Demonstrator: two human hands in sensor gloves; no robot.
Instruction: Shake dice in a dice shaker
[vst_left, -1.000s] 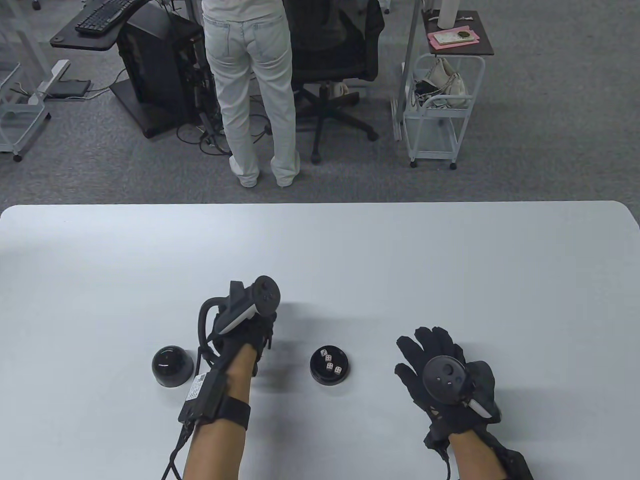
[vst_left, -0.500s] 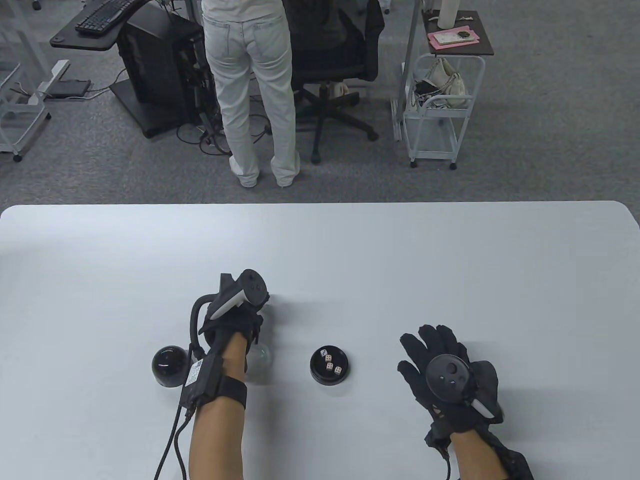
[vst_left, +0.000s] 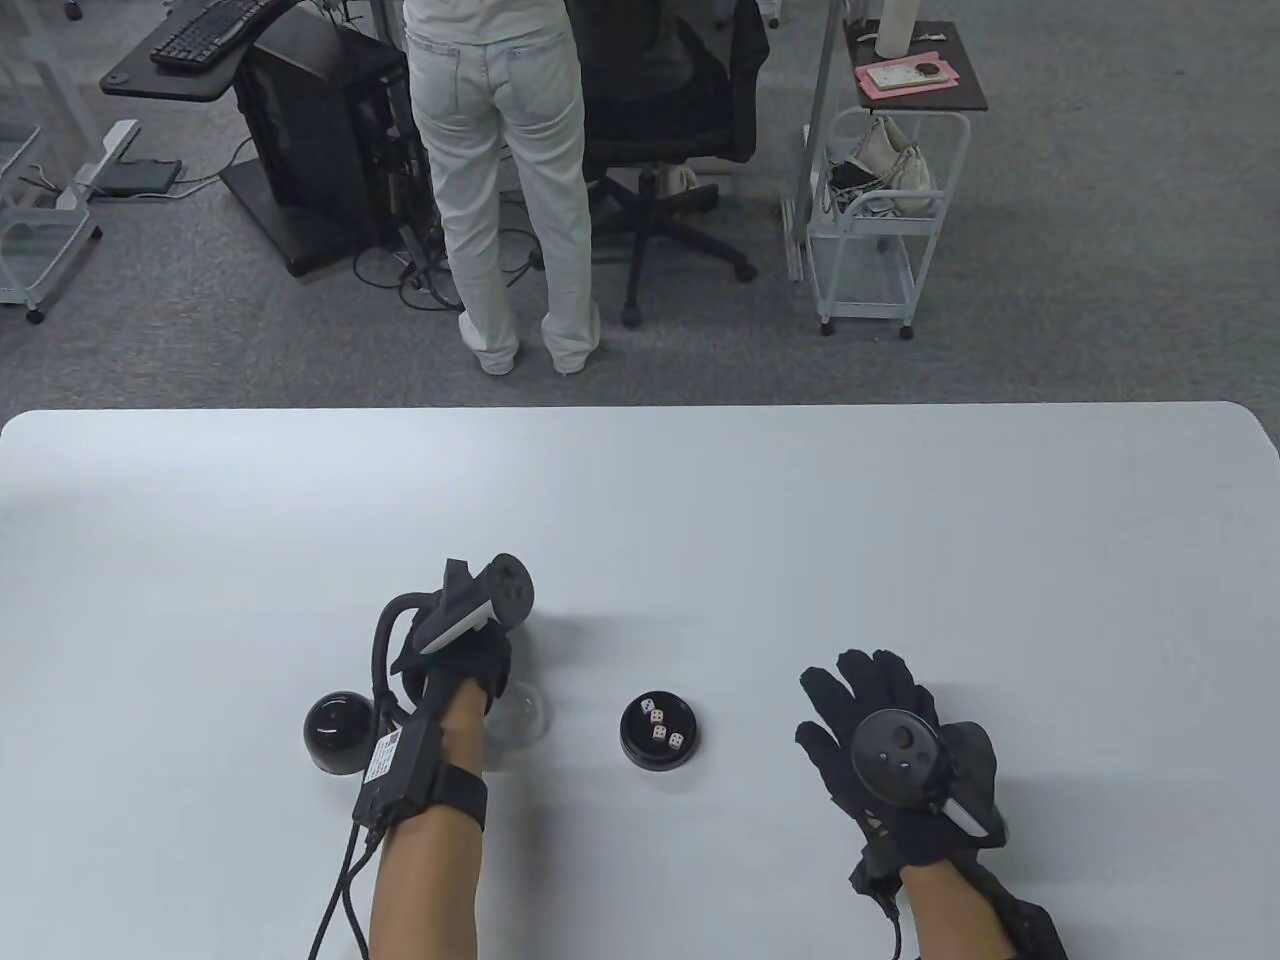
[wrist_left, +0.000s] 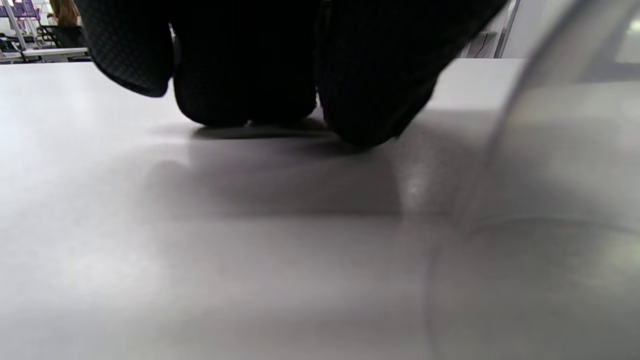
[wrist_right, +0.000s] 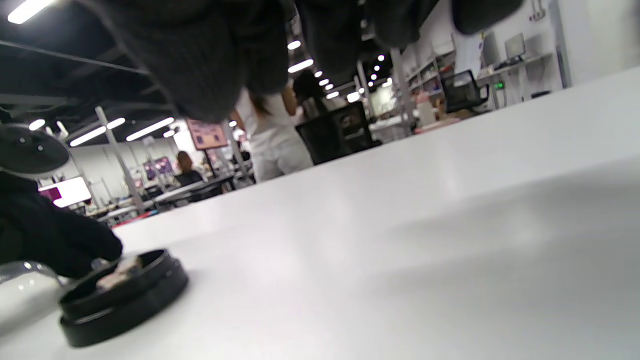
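Note:
The black shaker base (vst_left: 657, 750) sits on the table between my hands with several white dice (vst_left: 661, 727) in it; it also shows in the right wrist view (wrist_right: 125, 300). A clear dome lid (vst_left: 525, 712) stands on the table just right of my left wrist and fills the right of the left wrist view (wrist_left: 550, 200). My left hand (vst_left: 480, 660) holds nothing; its fingertips (wrist_left: 250, 100) rest on the table. A black dome cover (vst_left: 340, 730) sits left of that wrist. My right hand (vst_left: 862, 700) lies flat and empty with fingers spread, right of the base.
The white table (vst_left: 640, 500) ends at a far edge with a rounded right corner. Beyond it a person in light jeans (vst_left: 500, 200) stands by an office chair (vst_left: 680, 110), with a white cart (vst_left: 880, 220) to the right.
My left hand has drawn back to the left, uncovering the clear dome lid that now stands beside its wrist. The right hand, base and dice have stayed put.

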